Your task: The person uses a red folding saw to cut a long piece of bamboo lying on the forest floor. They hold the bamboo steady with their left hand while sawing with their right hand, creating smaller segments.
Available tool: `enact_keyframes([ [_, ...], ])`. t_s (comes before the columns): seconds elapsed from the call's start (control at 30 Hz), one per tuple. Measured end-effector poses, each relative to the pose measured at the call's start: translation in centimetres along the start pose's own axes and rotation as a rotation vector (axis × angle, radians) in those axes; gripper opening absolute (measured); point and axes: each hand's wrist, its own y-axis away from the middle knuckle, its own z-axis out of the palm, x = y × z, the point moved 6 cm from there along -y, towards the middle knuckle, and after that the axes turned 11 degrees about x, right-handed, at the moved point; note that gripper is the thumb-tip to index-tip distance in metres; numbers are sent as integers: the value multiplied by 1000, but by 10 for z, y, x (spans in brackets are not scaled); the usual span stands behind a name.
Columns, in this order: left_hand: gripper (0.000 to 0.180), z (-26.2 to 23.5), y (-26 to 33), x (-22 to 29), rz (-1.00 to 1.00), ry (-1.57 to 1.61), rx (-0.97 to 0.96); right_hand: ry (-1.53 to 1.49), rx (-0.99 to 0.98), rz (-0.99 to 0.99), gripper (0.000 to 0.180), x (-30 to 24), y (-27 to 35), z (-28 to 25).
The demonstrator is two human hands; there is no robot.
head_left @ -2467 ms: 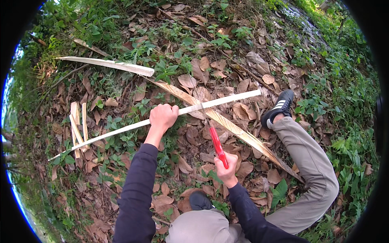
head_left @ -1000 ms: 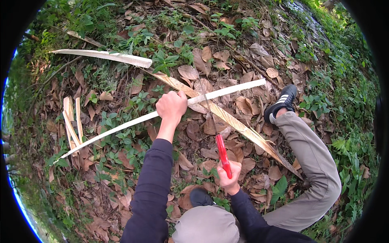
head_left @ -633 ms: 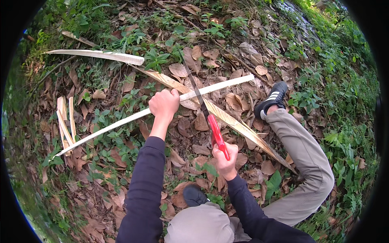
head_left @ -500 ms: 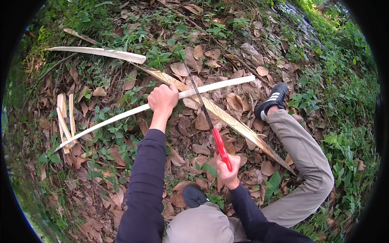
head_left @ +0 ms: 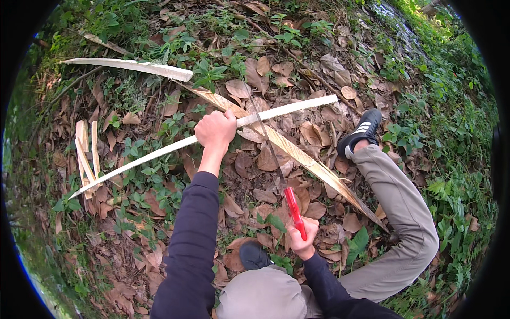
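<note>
My left hand [head_left: 215, 130] grips a long pale split bamboo strip [head_left: 297, 108] near its middle; the strip runs from lower left to upper right above the leafy ground. My right hand [head_left: 303, 239] holds a red-handled knife [head_left: 293, 210] whose thin dark blade points up toward the strip, crossing it just right of my left hand. A second, wider bamboo strip [head_left: 308, 159] lies on the ground under them, running down to the right.
Another pale bamboo strip [head_left: 133, 66] lies at the upper left. Several short cut bamboo pieces [head_left: 85, 151] rest at the left. My right leg in grey trousers [head_left: 398, 212] and a black shoe [head_left: 361, 133] stretch right. Dry leaves and green plants cover the ground.
The knife has been drawn back toward me along the strip, then pushed up and back again. My left hand keeps its grip on the strip, which shifted slightly.
</note>
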Motion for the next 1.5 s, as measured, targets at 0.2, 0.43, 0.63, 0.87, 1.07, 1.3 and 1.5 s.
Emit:
enact_keyframes([
  [0.2, 48, 0, -8, 5, 15, -15, 13, 36, 22, 75, 18, -7, -56, 35],
  [0.43, 49, -2, -1, 3, -17, -20, -53, 72, -36, -1, 16, -5, -4, 3],
  [0.63, 50, -5, -21, 2, -24, 4, -49, 68, 8, 85, 15, -1, -37, 27],
  [0.87, 50, -4, -12, 3, 0, 9, 27, 75, 15, -38, 19, -18, -20, 12],
  [1.07, 50, -3, -12, 1, 19, 15, 26, 40, -1, 91, 17, -5, -16, 18],
  [1.3, 47, -1, -2, 5, 1, -7, 26, 70, 33, 102, 17, -7, -13, 6],
  [1.5, 49, -18, -17, 3, -7, 48, 65, -55, 43, 159, 22, 10, 16, -4],
])
